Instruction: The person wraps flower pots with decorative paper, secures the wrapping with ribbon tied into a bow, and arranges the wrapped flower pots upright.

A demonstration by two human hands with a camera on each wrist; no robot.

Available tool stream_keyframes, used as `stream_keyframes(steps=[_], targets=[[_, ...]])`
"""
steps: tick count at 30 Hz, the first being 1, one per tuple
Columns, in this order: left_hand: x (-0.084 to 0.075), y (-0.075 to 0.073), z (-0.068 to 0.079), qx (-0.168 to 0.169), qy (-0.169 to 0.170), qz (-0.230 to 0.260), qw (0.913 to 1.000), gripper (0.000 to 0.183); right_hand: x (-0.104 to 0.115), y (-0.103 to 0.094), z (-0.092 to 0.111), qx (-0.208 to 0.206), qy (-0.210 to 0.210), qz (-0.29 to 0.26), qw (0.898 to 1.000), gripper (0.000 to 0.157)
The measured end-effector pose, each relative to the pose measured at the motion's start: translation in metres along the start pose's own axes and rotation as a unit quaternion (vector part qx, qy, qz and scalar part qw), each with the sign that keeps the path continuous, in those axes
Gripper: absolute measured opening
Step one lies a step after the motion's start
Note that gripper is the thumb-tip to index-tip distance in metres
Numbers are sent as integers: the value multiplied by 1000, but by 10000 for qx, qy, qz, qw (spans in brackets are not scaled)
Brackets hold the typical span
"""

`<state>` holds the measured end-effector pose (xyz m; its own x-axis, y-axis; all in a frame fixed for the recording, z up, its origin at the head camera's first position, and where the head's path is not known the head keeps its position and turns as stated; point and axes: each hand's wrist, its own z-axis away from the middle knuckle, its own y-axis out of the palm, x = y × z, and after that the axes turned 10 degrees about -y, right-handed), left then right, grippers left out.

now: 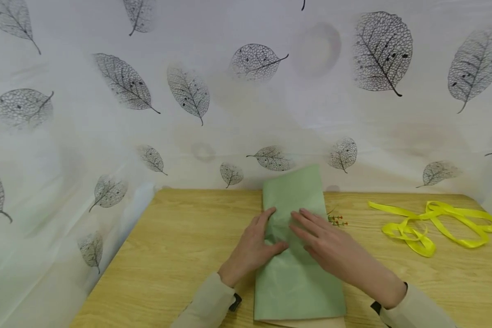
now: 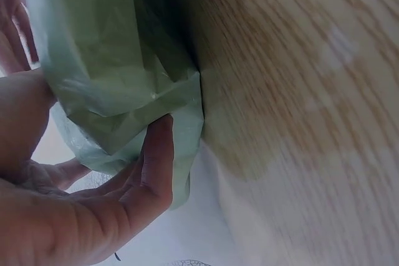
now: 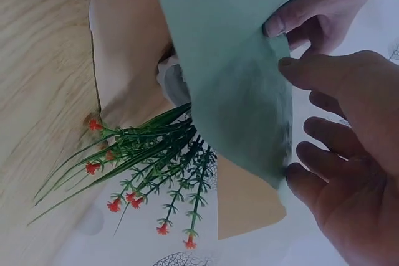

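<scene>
Filling the back of my head view, a leaf-print sheet [image 1: 246, 114] hangs beyond the green paper [image 1: 297, 282], and the wood-grain surface [image 1: 188, 237] spreads to both sides of it. The green paper is the piece I judge everything by. It lies on the surface directly beneath and between the hands, its long axis running away from the person towards the far edge. A tan layer [image 3: 128, 48] shows under its near end and along its right side; I cannot tell whether that is its reverse face or another sheet.

Neither of the hands is apart from the green paper. I have the right hand [image 1: 332, 248] across its top face from the right, fingers extended, grasping nothing I can see. The left hand [image 1: 252, 245] grips its left long edge near mid-length, thumb on top, so it is the nearer to that fold; the right is nearer to what lies on the other side. Well off to the right of the green paper sits the yellow ribbon [image 1: 431, 214], loosely looped. Just out from its right edge pokes a bunch of red flowers [image 3: 168, 141], stems running under it.

Counting down by size, I get one printed backdrop, one green wrap, two hands, seemingly one ribbon, one bunch, and at least six red blooms.
</scene>
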<state>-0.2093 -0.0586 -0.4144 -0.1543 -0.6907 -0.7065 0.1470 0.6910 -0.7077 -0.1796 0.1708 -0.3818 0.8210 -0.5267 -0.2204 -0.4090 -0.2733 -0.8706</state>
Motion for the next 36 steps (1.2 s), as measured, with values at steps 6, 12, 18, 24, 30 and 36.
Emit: stream_keyframes(steps=[6,12,18,24,30,36], targets=[[-1,0,1,68,-19,49,10000,86,-4,9,-3,237,82,17,9997,64],[1,-2,0,234,-113,287,9992,86,-5,13,0,372,189,-178,9990,56],[4,-13,-3,22,66,450,9990,59,-7,16,1,393,261,-382,9982,56],[3,-24,-11,-510,728,-103,9960,45,-10,16,1,496,313,-601,9965,60],[6,-28,-19,-134,1361,-271,9902,38,-10,14,1,713,408,-768,9937,62],[5,-30,-21,-210,1533,-786,9848,37,-11,14,2,573,393,-786,9945,62]])
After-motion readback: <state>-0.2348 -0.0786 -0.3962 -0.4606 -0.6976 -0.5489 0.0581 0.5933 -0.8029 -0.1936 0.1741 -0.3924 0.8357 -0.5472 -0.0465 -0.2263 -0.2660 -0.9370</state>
